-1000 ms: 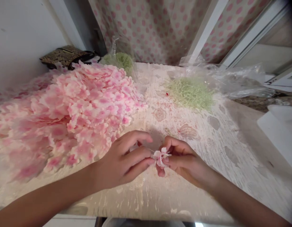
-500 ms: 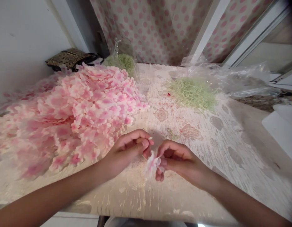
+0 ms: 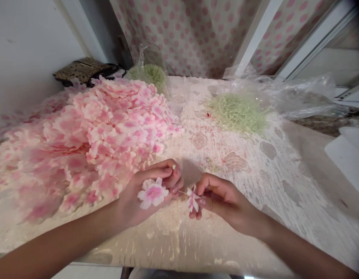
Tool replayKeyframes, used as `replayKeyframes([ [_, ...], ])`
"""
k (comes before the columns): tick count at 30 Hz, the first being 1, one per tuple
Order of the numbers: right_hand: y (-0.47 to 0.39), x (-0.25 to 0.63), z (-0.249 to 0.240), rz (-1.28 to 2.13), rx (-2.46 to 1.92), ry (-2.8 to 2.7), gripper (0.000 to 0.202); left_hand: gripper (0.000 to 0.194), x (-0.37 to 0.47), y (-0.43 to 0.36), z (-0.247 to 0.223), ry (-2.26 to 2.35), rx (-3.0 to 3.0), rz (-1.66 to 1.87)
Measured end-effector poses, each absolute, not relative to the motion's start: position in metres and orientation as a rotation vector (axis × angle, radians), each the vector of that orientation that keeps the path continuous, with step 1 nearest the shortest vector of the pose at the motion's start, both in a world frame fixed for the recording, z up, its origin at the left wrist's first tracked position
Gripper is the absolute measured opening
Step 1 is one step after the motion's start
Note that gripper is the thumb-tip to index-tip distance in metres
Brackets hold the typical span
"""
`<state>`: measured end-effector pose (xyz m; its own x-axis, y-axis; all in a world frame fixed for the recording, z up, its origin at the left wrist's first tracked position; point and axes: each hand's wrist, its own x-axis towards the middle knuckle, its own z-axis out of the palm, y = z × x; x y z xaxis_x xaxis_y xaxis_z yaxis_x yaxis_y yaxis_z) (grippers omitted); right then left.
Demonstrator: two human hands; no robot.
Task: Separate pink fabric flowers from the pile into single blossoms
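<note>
My left hand point(image 3: 160, 180) is closed, its curled fingers pinching a thin pale stem. A small pale tip pokes out above its forefinger. An open pink-and-white artificial flower point(image 3: 152, 193) shows in front of the left palm; how it is attached is hidden. My right hand point(image 3: 217, 199) pinches a second small artificial flower point(image 3: 192, 198), turned edge-on, by its petals. The thin stem runs between this flower and my left fingertips. Both hands are just above the near part of the table. Close by on the left spreads a large heap of pink artificial flowers point(image 3: 109, 128).
A patterned cloth covers the table point(image 3: 193, 242). Pale green shredded strands point(image 3: 237, 112) lie at the back right beside clear plastic bags point(image 3: 301, 93). A bag of green material point(image 3: 153, 75) and a snakeskin-patterned bag point(image 3: 79, 69) stand at the back. White sheets point(image 3: 347, 151) are at the right.
A pink-and-white flower now shows in front of my left palm. My left fingers have curled in and drawn slightly left, and the stem between the hands has come into view.
</note>
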<state>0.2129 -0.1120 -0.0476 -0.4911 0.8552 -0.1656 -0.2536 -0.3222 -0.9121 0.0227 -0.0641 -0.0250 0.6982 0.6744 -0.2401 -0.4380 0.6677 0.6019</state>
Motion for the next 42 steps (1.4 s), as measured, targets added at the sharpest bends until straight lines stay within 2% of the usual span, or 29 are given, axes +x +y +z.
replayKeyframes([
  [12, -0.116, 0.214, -0.046, 1.842, -1.007, -1.271, 0.011, 0.014, 0.018, -0.059, -0.006, 0.621, 0.608, 0.745],
  [19, -0.112, 0.218, -0.044, 1.659, -0.943, -1.234, 0.003, 0.017, 0.019, -0.064, -0.023, 0.804, 0.868, 0.574],
  [25, -0.101, 0.232, -0.034, 1.304, -1.091, -1.263, 0.002, 0.019, 0.016, -0.064, -0.026, 0.792, 0.945, 0.57],
  [32, -0.071, 0.277, -0.009, 0.669, -1.269, -1.294, 0.007, 0.019, 0.012, -0.065, -0.027, 0.829, 0.987, 0.501],
  [36, -0.051, 0.296, -0.007, 0.515, -1.419, -1.468, 0.006, 0.015, 0.01, -0.065, -0.026, 0.787, 1.11, 0.556],
  [38, -0.046, 0.294, -0.009, 0.565, -1.427, -1.569, 0.008, 0.016, 0.011, -0.065, -0.016, 0.723, 1.218, 0.453],
  [42, -0.04, 0.261, -0.012, 0.794, -1.325, -1.871, 0.009, 0.015, 0.015, -0.068, 0.011, 0.474, 1.414, -0.076],
])
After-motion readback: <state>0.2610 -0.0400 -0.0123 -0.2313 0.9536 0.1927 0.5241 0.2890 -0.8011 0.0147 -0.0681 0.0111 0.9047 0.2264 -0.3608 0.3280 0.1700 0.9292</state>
